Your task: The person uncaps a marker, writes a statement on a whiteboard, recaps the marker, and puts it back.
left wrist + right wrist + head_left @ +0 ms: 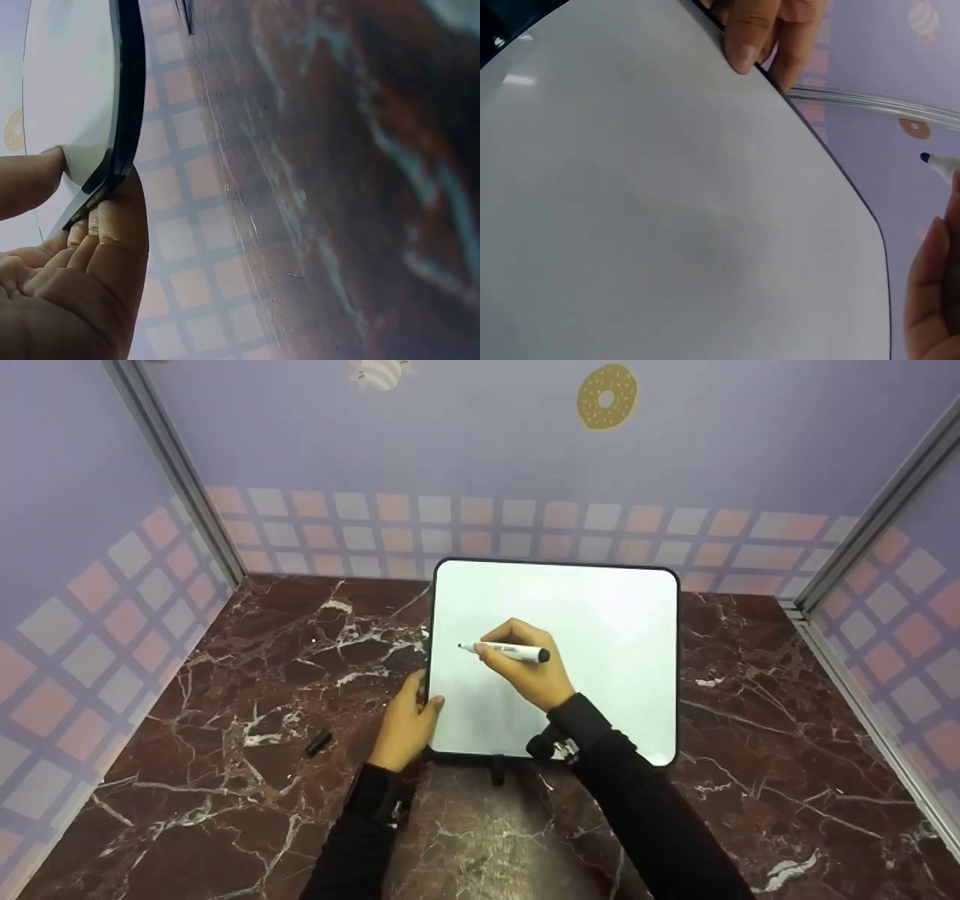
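A whiteboard (600,615) with a thin black frame stands tilted on the marble-patterned table. My left hand (406,724) grips its left edge, thumb on the white face and fingers behind, as the left wrist view shows along the black frame (129,82). In my right hand (536,671) is a white marker (514,651) with a dark tip, pinched between thumb and fingers and pointing left over the board. In the right wrist view the marker's tip (925,157) appears apart from the board. No marks can be made out on the white surface.
A black marker cap (319,742) lies on the table (225,810) left of my left hand. Purple walls (487,450) with a checked band close off the back and both sides. A black foot (497,770) juts from the board's lower edge.
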Motion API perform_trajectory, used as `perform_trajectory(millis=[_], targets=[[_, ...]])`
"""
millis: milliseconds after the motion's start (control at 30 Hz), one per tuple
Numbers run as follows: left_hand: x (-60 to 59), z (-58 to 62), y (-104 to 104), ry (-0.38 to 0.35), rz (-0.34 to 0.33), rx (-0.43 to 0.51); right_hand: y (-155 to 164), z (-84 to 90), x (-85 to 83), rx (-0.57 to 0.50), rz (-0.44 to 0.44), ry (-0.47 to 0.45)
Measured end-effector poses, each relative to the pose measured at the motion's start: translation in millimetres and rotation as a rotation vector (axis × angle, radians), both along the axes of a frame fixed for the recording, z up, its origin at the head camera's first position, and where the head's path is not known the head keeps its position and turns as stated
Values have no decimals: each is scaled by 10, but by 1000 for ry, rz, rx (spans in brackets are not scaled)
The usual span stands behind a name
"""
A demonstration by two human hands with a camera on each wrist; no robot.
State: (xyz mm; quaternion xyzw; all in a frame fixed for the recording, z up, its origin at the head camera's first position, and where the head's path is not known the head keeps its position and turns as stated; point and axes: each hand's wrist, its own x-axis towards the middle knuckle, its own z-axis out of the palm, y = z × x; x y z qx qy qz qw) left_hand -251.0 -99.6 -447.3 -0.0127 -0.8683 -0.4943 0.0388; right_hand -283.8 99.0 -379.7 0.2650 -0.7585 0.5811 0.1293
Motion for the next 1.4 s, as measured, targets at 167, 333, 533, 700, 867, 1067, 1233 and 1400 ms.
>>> perform_trajectory(millis=[167, 333, 533, 700, 867, 1067, 1233, 1400], targets=[[-2, 10, 0, 2, 4, -3, -116, -117, -104, 27, -59, -28], [2, 16, -3, -2, 2, 3, -155, -231, -176, 41, -93, -45], [-12, -7, -4, 5, 4, 10, -187, -252, -229, 17, -136, -41], [-12, -28, -2, 16, 5, 5, -219, -216, -282, 30, -181, -36], [-8, -21, -9, 11, -8, 16, -240, -172, -326, 50, -187, -37], [-6, -11, -10, 18, -8, 15, -258, -148, -355, 62, -215, -42], [1, -15, -15, 28, -6, 9, -269, -152, -342, 77, -214, -40], [4, -13, -21, 11, -8, 11, -271, -157, -310, 80, -210, -40]])
